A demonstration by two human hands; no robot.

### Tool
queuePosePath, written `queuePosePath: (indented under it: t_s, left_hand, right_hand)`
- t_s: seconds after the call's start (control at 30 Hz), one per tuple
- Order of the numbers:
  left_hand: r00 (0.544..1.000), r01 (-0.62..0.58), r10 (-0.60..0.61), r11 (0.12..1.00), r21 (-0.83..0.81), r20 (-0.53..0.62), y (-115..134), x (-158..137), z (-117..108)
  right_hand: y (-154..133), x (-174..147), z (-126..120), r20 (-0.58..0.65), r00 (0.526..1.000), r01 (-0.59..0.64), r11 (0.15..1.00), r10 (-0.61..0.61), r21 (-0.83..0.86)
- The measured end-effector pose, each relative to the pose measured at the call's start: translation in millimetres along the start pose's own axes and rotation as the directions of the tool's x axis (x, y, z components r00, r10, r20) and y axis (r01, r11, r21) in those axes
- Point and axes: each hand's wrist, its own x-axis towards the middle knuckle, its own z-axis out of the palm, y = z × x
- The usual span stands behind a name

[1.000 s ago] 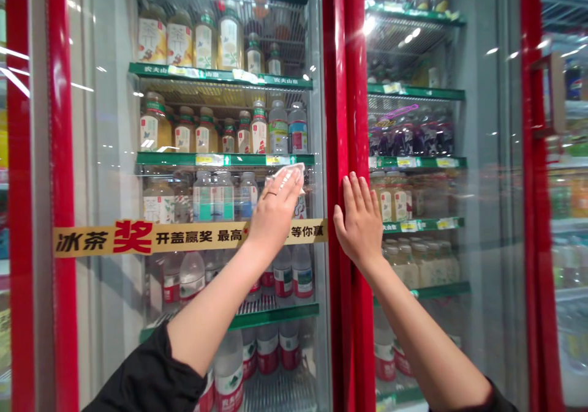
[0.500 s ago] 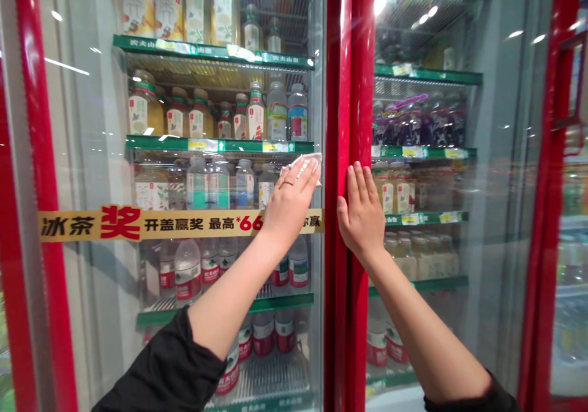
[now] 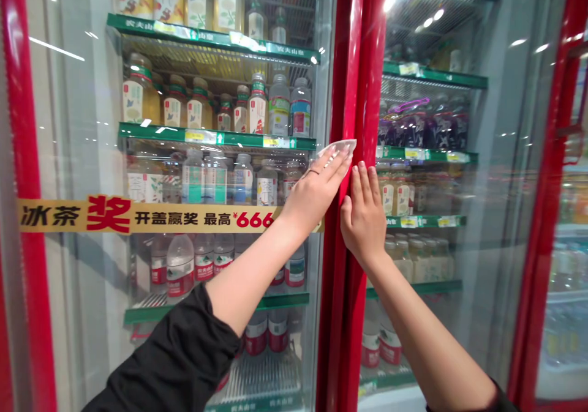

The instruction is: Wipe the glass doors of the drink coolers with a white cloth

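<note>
My left hand (image 3: 316, 185) presses a thin pale cloth (image 3: 346, 146) against the red door frame, with its fingers stretched over it. The cloth's far corner sticks out past the fingertips; the rest is hidden under the hand. A dark ring sits on one finger. My right hand (image 3: 365, 216) lies flat on the red door frame (image 3: 353, 314) just to the right and lower, fingers straight and holding nothing. Behind my left wrist, a yellow promotional strip (image 3: 169, 218) runs across the left glass door (image 3: 82, 142).
Behind the left glass, drink bottles (image 3: 138, 93) stand on shelves with green edges (image 3: 215, 133). The right glass door shows dark purple bottles (image 3: 441, 121) and pale bottles (image 3: 416, 259). Another red frame (image 3: 544, 204) stands at the far right. Ceiling lights reflect in the glass.
My left hand has slid right with the cloth, from the left glass onto the red frame, close to my right hand. My right hand stays on the frame. The view has shifted slightly.
</note>
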Motion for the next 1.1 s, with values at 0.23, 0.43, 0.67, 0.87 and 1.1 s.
queuePosePath:
  t_s: [0.23,0.43,0.67,0.87,1.1]
  left_hand:
    - [0.979,-0.200,0.197,0.978,0.065,0.046,-22.8,-3.4,-8.5]
    - [0.996,-0.089,0.091,0.990,0.112,-0.012,-37.4,49.5,-15.5]
    - [0.964,-0.256,0.248,0.964,0.075,0.097,-23.3,-19.8,-7.8]
    - [0.995,-0.103,0.101,0.990,0.100,0.025,-52.5,29.6,-24.6]
    - [0.985,-0.170,0.165,0.972,0.163,0.048,-36.5,-19.1,-7.6]
  right_hand:
    - [-1.4,-6.1,-0.1,-0.032,0.999,0.020,0.999,-0.022,-0.035]
    - [-1.3,-8.5,-1.7,-0.010,1.000,0.015,0.999,-0.015,-0.036]
    - [1.4,-9.6,0.6,-0.016,0.999,0.031,0.999,-0.032,-0.040]
    - [-5.3,-7.1,-1.5,-0.002,1.000,0.009,0.999,-0.009,-0.041]
    - [-20.3,-20.7,-2.1,0.031,0.999,0.039,0.999,-0.038,-0.019]
